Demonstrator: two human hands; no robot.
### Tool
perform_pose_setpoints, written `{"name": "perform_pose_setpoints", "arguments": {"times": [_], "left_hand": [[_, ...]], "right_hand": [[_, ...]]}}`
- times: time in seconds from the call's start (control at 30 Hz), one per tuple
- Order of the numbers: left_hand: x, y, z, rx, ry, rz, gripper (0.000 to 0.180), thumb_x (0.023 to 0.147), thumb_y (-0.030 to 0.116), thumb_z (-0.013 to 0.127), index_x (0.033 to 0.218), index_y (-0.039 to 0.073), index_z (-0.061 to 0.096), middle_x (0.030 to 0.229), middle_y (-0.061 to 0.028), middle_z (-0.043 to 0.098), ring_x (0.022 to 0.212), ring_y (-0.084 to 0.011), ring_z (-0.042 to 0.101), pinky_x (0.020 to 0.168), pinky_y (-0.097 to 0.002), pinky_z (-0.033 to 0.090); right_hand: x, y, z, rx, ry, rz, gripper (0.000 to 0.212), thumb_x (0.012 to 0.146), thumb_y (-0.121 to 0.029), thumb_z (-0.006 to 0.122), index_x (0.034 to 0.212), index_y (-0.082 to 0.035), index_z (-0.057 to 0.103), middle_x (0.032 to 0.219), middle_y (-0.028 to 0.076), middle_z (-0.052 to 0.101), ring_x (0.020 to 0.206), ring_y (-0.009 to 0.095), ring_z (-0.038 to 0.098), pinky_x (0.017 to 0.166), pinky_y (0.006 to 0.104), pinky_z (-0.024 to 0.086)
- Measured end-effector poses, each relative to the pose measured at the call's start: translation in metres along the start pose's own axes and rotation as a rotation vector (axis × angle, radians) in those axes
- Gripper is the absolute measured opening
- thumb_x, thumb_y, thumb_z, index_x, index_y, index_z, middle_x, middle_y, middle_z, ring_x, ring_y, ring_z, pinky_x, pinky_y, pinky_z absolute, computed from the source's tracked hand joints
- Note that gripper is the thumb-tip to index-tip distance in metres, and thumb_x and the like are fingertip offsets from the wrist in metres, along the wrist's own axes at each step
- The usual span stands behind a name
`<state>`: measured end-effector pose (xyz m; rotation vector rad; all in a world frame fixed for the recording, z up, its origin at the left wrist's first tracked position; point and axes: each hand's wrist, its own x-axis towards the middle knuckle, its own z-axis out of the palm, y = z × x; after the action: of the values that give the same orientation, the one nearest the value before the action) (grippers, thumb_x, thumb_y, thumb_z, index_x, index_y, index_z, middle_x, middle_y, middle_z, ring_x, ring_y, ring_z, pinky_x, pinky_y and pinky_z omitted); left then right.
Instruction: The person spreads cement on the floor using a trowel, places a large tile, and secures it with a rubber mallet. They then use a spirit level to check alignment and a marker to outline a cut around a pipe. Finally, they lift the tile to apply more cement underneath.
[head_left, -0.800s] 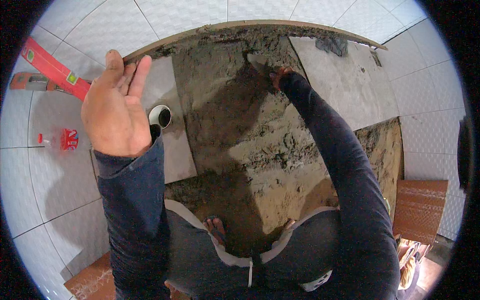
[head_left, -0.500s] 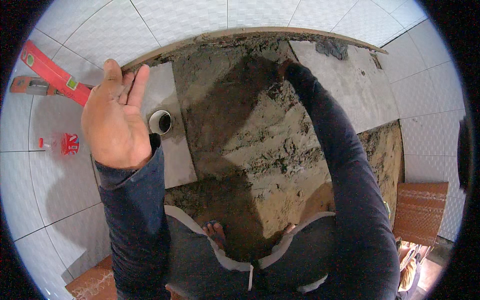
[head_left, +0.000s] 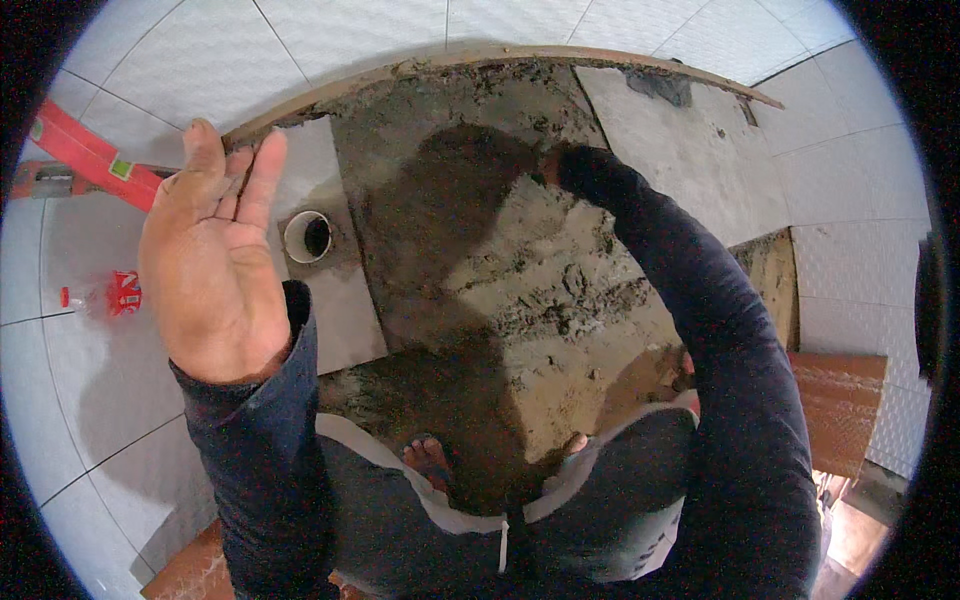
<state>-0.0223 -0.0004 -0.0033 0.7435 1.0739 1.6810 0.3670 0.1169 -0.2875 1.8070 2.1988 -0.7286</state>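
Raised on the left, my left hand (head_left: 215,275) is open, palm showing and fingers stretched out, with nothing in it. Behind its fingers and thumb is a red spirit level (head_left: 85,150). My right hand (head_left: 550,165) reaches far forward, low over the wet grey mortar (head_left: 400,130) at the back. Shadow and the dark sleeve hide its fingers, so whether it holds anything is unclear. A grey floor tile (head_left: 350,330) lies left of the mortar, with a white pipe end (head_left: 307,237) standing through it. Another pale floor tile (head_left: 700,150) lies to the right.
A clear plastic bottle with a red label (head_left: 105,295) is at the left. A thin strip (head_left: 500,54) runs along the foot of the white tiled back wall (head_left: 380,35). Dark crumpled material (head_left: 660,90) lies on the right tile. Brown patterned sheets (head_left: 840,400) are at the right.
My right hand has moved left and slightly nearer, with the elbow more bent. My left hand stays open, a little lower and further left in view. The whole view has shifted slightly.
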Motion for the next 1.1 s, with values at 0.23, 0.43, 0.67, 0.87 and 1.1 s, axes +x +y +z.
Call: {"name": "perform_pose_setpoints", "arguments": {"times": [0.23,0.43,0.67,0.87,1.1], "left_hand": [[-0.004,-0.005,0.010,-0.014,-0.025,-0.005,0.036,0.096,0.006,0.056,0.122,-0.017,0.044,0.128,-0.0222,0.047,0.120,-0.0294,0.050,0.111,-0.0471,0.043],[0.014,-0.003,-0.013,0.058,-0.146,0.107,0.023,0.093,0.006,0.063,0.104,-0.013,0.056,0.105,-0.0149,0.056,0.097,-0.0235,0.058,0.097,-0.0472,0.054],[-0.002,-0.011,0.026,-0.013,0.140,0.001,0.033,0.101,0.011,0.052,0.125,-0.012,0.052,0.108,-0.0163,0.061,0.095,-0.0191,0.060,0.086,-0.0295,0.052],[0.020,-0.008,-0.019,0.151,-0.115,0.109,0.028,0.100,0.014,0.055,0.116,-0.009,0.059,0.098,-0.0129,0.064,0.080,-0.0185,0.059,0.081,-0.0294,0.051],[0.003,-0.014,-0.005,0.074,-0.111,0.100,0.024,0.097,0.005,0.057,0.105,-0.017,0.054,0.106,-0.0191,0.055,0.099,-0.0285,0.058,0.099,-0.0468,0.054]], "right_hand": [[-0.119,0.051,0.000,0.005,-0.020,0.327,0.045,0.092,-0.045,0.051,0.118,-0.009,0.062,0.110,0.021,0.066,0.103,0.037,0.063,0.090,0.0474,0.051],[-0.129,0.009,0.028,0.086,0.114,0.477,0.043,0.093,-0.042,0.051,0.114,-0.007,0.063,0.104,0.024,0.068,0.101,0.041,0.065,0.089,0.0479,0.052],[-0.129,0.046,0.073,0.014,0.217,0.515,0.039,0.089,-0.029,0.059,0.118,-0.003,0.060,0.107,0.019,0.066,0.105,0.037,0.064,0.087,0.0432,0.054],[-0.162,-0.002,0.054,0.085,0.212,0.497,0.040,0.092,-0.037,0.054,0.110,-0.002,0.062,0.101,0.023,0.067,0.096,0.044,0.065,0.083,0.0465,0.055],[-0.187,0.025,0.070,0.141,0.305,0.448,0.042,0.091,-0.040,0.054,0.109,-0.002,0.062,0.099,0.025,0.068,0.097,0.044,0.065,0.083,0.0489,0.054]]}}
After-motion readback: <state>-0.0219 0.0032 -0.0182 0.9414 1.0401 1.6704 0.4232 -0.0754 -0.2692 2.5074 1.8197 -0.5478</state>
